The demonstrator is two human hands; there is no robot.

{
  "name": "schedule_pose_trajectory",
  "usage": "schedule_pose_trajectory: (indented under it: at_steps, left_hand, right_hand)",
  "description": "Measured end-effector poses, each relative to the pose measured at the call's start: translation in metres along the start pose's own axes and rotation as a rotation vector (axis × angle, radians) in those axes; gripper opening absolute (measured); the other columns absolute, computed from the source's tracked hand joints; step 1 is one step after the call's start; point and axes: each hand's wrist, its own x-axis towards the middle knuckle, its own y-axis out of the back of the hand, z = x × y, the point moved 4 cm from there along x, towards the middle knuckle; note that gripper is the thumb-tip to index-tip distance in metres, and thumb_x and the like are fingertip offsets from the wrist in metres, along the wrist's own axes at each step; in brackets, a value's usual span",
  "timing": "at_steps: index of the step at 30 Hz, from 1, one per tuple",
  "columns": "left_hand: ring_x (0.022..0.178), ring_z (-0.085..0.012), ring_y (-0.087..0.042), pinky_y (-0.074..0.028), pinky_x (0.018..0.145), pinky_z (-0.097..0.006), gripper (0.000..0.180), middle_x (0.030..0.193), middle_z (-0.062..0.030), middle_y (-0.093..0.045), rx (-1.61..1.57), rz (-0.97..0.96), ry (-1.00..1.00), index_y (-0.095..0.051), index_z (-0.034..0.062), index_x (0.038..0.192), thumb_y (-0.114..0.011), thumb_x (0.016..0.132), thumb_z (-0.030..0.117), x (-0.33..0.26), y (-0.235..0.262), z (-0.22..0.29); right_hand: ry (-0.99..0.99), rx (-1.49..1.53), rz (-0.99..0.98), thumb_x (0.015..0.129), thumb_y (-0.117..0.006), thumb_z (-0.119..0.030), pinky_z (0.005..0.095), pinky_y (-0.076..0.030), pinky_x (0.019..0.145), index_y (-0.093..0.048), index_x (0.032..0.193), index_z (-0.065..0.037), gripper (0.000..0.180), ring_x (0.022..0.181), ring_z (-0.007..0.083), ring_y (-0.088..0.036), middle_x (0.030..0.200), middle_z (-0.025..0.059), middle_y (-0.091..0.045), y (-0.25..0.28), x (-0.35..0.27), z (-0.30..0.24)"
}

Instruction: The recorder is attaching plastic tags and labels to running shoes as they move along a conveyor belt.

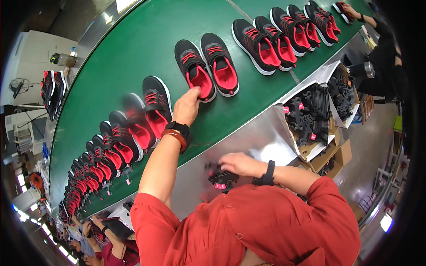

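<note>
Fingers of your left hand clamped a shoe by its heel; your right hand blurred at black hangers, grip impossible to tell.

A red shirt with short, loose sleeves covers the torso, its creased front set with small round buttons in matching red. Above the bare left hand sit a black wristband and a reddish-brown bracelet; above the bare right hand, a wide black strap.
</note>
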Motion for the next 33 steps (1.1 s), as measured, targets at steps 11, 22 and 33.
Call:
schedule_pose_trajectory:
  at_steps: [11, 22, 33]
  left_hand:
    - [0.085, -0.0417, -0.058, -0.047, 0.070, -0.046, 0.016, 0.089, -0.0174, -0.058, -0.124, 0.013, 0.047, -0.050, 0.0030, 0.090, -0.062, 0.080, 0.001, -0.017, -0.003, 0.002]
    - [0.085, -0.0415, -0.058, -0.047, 0.071, -0.046, 0.015, 0.089, -0.0176, -0.059, -0.147, 0.047, 0.060, -0.051, 0.0031, 0.091, -0.062, 0.080, 0.001, -0.023, -0.007, -0.001]
    - [0.085, -0.0387, -0.062, -0.049, 0.072, -0.041, 0.017, 0.088, -0.0174, -0.062, -0.105, 0.081, 0.137, -0.055, 0.0014, 0.092, -0.066, 0.078, 0.000, -0.016, -0.008, -0.005]
  right_hand:
    - [-0.367, 0.506, 0.424, 0.095, -0.050, -0.010, 0.0262, -0.048, 0.054, -0.034, 0.146, -0.008, 0.054, 0.057, 0.0109, -0.058, 0.074, 0.0048, -0.061, 0.060, 0.068, 0.020]
    - [-0.357, 0.529, 0.455, 0.097, -0.049, -0.010, 0.0252, -0.048, 0.054, -0.030, 0.148, -0.008, 0.054, 0.057, 0.0109, -0.057, 0.074, 0.0045, -0.060, 0.045, 0.075, 0.027]
    - [-0.346, 0.674, 0.381, 0.098, -0.048, -0.013, 0.0252, -0.049, 0.052, -0.022, 0.151, -0.010, 0.059, 0.054, 0.0107, -0.056, 0.074, 0.0050, -0.060, 0.050, 0.083, 0.030]
